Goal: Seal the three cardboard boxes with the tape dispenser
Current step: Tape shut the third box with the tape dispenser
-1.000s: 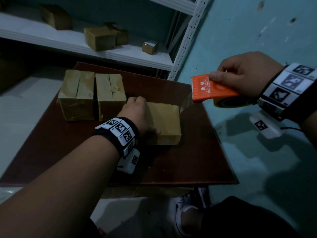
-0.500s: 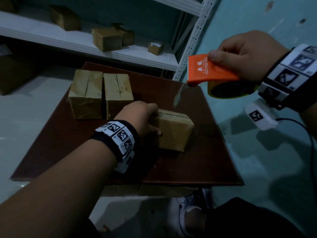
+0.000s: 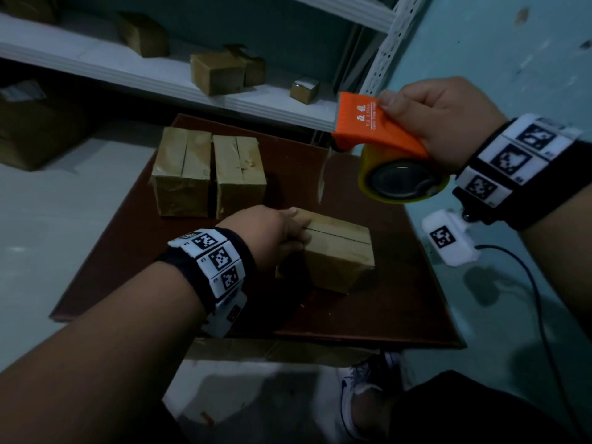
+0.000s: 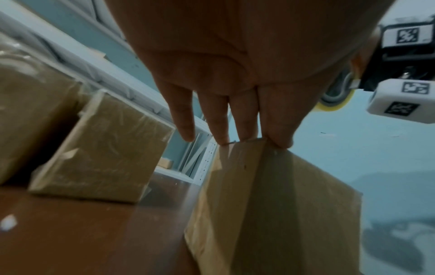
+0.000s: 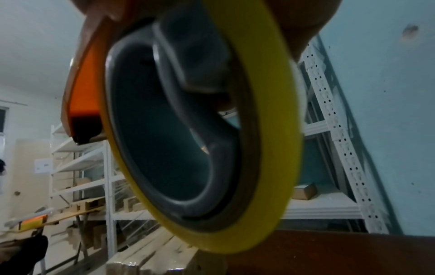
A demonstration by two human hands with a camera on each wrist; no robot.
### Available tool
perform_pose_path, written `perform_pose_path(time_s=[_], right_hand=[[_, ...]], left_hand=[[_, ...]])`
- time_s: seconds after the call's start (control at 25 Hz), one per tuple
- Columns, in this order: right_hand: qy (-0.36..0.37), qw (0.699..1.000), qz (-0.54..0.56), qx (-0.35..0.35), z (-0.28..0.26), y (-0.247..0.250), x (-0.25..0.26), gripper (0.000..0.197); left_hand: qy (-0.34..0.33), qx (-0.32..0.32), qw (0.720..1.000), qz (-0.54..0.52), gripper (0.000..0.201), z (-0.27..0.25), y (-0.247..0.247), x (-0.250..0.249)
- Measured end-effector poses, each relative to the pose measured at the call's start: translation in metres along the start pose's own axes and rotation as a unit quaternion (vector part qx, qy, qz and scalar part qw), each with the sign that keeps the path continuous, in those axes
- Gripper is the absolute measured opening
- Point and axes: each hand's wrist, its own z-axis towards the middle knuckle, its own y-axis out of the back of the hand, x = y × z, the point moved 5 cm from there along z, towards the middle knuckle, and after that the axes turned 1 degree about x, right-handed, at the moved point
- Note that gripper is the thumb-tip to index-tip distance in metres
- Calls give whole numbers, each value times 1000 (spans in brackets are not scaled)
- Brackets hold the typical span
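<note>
On the board [image 3: 400, 299], a pair of boxes [image 3: 238, 174] stands behind the nearer box [image 3: 339, 251], shelf [image 3: 80, 56] beyond.

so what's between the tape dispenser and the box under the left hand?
Head view: only a loose tape tail hanging from the tape dispenser; below it bare brown board, then the box.

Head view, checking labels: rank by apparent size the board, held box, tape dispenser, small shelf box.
1. board
2. held box and tape dispenser look alike; the dispenser is nearer the camera
3. small shelf box
</note>
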Motion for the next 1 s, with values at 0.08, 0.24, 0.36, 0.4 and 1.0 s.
perform_pose_path(time_s=[0.08, 0.24, 0.36, 0.4, 1.0], right_hand=[[2, 999, 33, -11, -1, -10, 4, 54], [-28, 996, 88, -13, -5, -30, 2, 51], [-37, 997, 27, 61, -11, -59, -15, 52], [-43, 995, 12, 90, -14, -69, -22, 51], [-36, 983, -65, 170, -20, -98, -41, 47]], left_hand=[[4, -29, 1000, 10, 46, -8, -3, -1], [22, 0, 1000, 13, 52, 7, -13, 6], [-23, -50, 998, 17, 47, 9, -10, 12], [-40, -76, 996, 11, 42, 3, -8, 10], [263, -135, 535, -791, 36, -13, -42, 53]])
